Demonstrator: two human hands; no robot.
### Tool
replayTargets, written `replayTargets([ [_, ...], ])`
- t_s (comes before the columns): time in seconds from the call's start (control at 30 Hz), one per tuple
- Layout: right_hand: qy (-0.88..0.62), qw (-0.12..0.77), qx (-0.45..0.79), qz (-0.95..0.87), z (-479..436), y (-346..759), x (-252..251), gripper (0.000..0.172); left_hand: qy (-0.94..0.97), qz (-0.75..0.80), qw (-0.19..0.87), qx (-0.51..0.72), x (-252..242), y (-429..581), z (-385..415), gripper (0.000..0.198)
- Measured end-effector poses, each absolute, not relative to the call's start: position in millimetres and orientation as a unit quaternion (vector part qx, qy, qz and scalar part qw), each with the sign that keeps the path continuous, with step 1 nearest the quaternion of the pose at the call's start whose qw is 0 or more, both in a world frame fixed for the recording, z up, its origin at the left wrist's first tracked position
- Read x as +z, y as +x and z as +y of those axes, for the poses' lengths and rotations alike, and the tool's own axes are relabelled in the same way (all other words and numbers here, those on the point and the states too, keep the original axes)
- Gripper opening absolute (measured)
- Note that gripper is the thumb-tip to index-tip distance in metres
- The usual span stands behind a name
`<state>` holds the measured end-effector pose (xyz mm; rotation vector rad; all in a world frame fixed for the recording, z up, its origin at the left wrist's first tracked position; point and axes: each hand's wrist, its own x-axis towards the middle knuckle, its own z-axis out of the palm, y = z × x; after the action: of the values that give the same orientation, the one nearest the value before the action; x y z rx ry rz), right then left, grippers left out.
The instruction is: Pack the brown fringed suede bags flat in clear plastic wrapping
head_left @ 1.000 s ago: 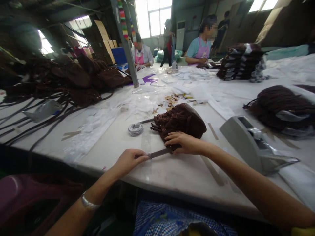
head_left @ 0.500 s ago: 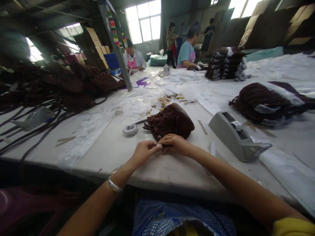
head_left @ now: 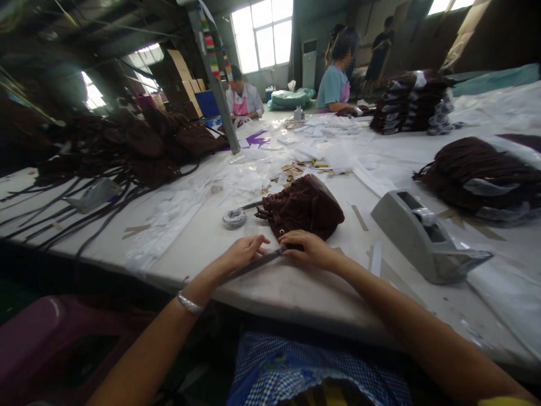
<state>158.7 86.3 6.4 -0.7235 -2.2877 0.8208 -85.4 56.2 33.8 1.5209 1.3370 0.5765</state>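
A dark brown drawstring bag (head_left: 310, 206) lies on its side on the white table in front of me. From its near side a dark strap (head_left: 257, 262) runs down and left toward the table edge. My right hand (head_left: 310, 248) is closed at the bag's near edge, its fingers and thumb on the strap where it meets the bag. Beside the strap, my left hand (head_left: 245, 251) has its thumb and fingers apart, with nothing visible between them. A coil of pale cord (head_left: 234, 218) lies left of the bag.
A grey tape dispenser (head_left: 422, 237) stands to the right. Stacked brown bags (head_left: 412, 104) and another bundle (head_left: 482, 175) sit beyond it. More brown bags (head_left: 143, 144) with straps pile up left, near a metal post (head_left: 217, 84). Co-workers (head_left: 333, 84) are across the table.
My left hand has parted from my right and moved left, letting go of a small pale piece. The strap now shows between the hands. The view has turned left.
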Motion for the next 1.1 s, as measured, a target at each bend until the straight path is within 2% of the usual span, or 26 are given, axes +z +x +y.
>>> replayTargets([
  [0.1, -0.274, 0.286, 0.314, -0.863, 92, 166, 5, 0.024, 0.633, 0.546, 0.535, 0.124, 49, -119, 42, 0.059],
  [0.2, -0.281, 0.277, 0.294, -0.871, 103, 175, 3, 0.025, 0.635, 0.532, 0.555, 0.079, 54, -142, 25, 0.047],
  [0.37, -0.332, 0.251, 0.197, -0.888, 99, 178, 10, 0.024, 0.584, 0.549, 0.576, 0.158, 41, -145, 7, 0.051],
  [0.47, -0.312, 0.277, 0.143, -0.898, 75, 163, 24, 0.036, 0.574, 0.546, 0.578, 0.198, 37, -137, 3, 0.047],
  [0.57, -0.243, 0.267, 0.154, -0.92, 53, 137, 33, 0.042, 0.589, 0.525, 0.576, 0.212, 42, -127, 0, 0.041],
  [0.77, -0.219, 0.211, 0.2, -0.931, 57, 113, 27, 0.014, 0.585, 0.52, 0.584, 0.213, 60, -124, -13, 0.044],
  [0.9, -0.246, 0.218, 0.195, -0.924, 64, 122, 23, 0.011, 0.587, 0.542, 0.567, 0.201, 53, -133, -20, 0.041],
  [1.1, -0.292, 0.185, 0.171, -0.922, 66, 130, 21, 0.011, 0.642, 0.568, 0.456, 0.241, 34, -135, -18, 0.032],
])
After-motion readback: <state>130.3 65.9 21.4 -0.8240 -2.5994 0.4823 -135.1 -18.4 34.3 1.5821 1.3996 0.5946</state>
